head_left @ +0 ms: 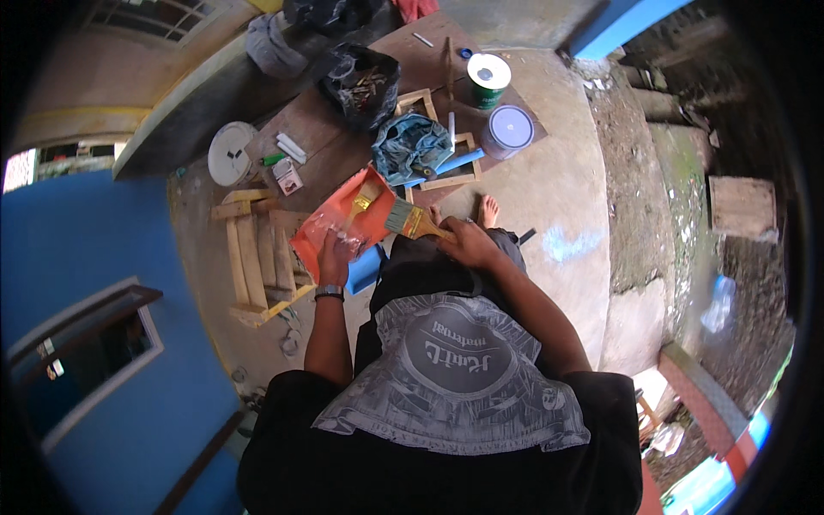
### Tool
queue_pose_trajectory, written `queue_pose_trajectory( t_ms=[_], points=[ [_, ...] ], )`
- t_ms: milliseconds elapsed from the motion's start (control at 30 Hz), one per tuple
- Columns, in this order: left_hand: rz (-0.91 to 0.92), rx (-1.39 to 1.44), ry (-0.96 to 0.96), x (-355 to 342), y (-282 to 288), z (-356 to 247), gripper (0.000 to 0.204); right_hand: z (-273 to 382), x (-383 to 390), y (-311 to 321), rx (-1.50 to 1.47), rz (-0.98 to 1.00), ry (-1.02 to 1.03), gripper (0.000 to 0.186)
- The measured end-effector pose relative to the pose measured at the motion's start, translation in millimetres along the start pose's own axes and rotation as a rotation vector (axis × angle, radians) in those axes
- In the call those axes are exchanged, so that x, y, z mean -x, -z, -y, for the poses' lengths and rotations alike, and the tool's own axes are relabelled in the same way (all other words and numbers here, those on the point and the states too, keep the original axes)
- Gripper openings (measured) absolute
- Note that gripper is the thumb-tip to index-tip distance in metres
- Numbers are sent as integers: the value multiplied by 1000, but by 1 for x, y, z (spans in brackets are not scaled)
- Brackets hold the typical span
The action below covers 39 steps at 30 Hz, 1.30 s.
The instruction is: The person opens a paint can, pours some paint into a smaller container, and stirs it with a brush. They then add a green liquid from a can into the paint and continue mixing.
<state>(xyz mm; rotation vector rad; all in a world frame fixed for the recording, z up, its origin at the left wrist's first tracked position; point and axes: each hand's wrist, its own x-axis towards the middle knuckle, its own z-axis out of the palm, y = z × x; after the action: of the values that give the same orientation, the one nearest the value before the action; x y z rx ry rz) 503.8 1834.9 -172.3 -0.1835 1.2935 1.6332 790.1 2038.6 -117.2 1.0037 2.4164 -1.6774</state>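
Observation:
My left hand (333,254) grips a clear plastic wrapper at the near edge of an orange paint tray (336,215), which it holds up in front of me. A small yellow-handled brush (362,201) lies in the tray. My right hand (468,240) holds a wide paintbrush (410,222) by its wooden handle, its dark bristles touching the tray's right edge. A wristwatch sits on my left wrist.
A wooden crate frame (257,257) stands on the concrete at my left. Beyond the tray are a brown board with crumpled denim cloth (410,146), a green paint can (488,81), a white round lid (510,129), a black bag of tools (360,86) and a white bucket lid (230,153). A blue wall lies left.

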Motion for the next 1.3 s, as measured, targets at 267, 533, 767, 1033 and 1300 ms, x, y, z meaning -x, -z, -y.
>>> queue_pose_trajectory(
  t_ms=[267,533,767,1033,1300],
  points=[
    [-120,-44,-241,35,-24,-2,52,-3,-52,45,113,226,196,42],
    [-79,58,-437,109,-26,-47,69,8,-119,-8,97,355,192,51],
    [217,112,-430,108,-102,-39,90,29,-71,42,58,-82,232,55],
    [472,-375,-254,89,-227,-52,93,77,-38,106,523,-560,422,57],
    [825,-562,-204,79,-288,-40,114,35,-4,135,151,-725,182,44]
  ],
)
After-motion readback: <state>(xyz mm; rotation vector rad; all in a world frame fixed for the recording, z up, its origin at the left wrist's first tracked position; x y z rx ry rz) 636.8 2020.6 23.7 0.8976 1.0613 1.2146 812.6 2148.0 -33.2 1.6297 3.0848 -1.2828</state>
